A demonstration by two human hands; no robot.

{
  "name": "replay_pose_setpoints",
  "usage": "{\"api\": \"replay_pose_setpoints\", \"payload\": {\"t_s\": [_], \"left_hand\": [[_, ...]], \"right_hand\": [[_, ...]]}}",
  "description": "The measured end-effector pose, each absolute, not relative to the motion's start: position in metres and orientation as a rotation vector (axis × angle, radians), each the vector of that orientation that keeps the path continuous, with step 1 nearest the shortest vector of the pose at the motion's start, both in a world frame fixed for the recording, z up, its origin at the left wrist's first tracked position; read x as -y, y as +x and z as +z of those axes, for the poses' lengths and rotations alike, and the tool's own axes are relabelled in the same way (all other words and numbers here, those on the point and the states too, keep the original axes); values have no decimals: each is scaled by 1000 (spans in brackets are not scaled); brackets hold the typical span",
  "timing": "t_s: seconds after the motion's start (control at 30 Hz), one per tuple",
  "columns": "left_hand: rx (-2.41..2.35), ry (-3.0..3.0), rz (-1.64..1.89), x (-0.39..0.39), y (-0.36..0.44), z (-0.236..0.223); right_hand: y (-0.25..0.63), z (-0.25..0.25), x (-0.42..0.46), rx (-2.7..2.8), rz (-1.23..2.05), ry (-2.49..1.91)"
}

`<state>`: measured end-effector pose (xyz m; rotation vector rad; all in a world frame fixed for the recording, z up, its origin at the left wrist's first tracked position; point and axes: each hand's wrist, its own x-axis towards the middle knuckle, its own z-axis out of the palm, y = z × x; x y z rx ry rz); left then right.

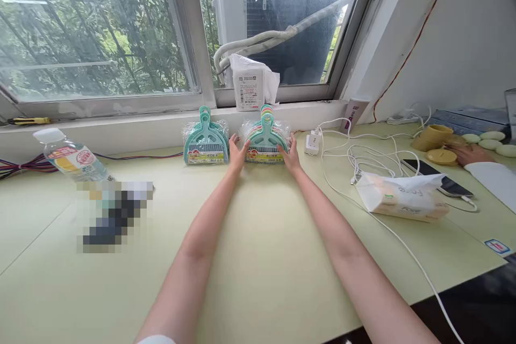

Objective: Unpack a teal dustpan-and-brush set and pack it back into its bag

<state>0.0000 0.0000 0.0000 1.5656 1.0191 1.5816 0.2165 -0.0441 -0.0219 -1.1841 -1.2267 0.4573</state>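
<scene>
Both arms stretch out to the wall below the window. Between my hands stands a stack of small plastic-wrapped dustpan sets (266, 137), with a mint-green one in front and red and yellow rims behind it. My left hand (238, 151) grips the stack's left side, its thumb toward the front. On the opposite side, my right hand (291, 153) holds it with fingers behind and thumb in front. Just left of my left hand, another mint-green wrapped dustpan set (206, 142) leans upright against the wall.
A white tissue pack (249, 88) rests on the sill. To the right are a charger (312, 143), tangled white cables, a tissue packet (399, 196) and a phone (437, 177). Another person's hand (470, 154) lies at far right. A bottle (74, 156) tilts at left.
</scene>
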Motion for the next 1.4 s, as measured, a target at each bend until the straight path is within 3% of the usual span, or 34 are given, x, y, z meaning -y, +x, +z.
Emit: {"api": "replay_pose_setpoints", "payload": {"t_s": [0.3, 0.43, 0.63, 0.8, 0.93, 1.17, 1.4], "left_hand": [[-1642, 1668, 1808, 19, -93, 18], [-1966, 1290, 1508, 7, -152, 17], [-1938, 1272, 1477, 12, -182, 12], [-1622, 1296, 1257, 43, -183, 17], [-1307, 1114, 1105, 77, -189, 18], [-1043, 771, 1165, 143, -184, 6], [-894, 707, 1467, 191, -183, -3]], "right_hand": [[203, -9, 78, 1298, -134, -1261], [175, -1, 112, 1433, -173, -1281], [141, 2, 144, 1990, -334, -1218], [143, 1, 150, 1958, -423, -1261], [139, -1, 160, 1915, -376, -1269], [73, 1, 202, 2213, -213, -1104], [-4, -10, 215, 2189, 340, -1113]]}}
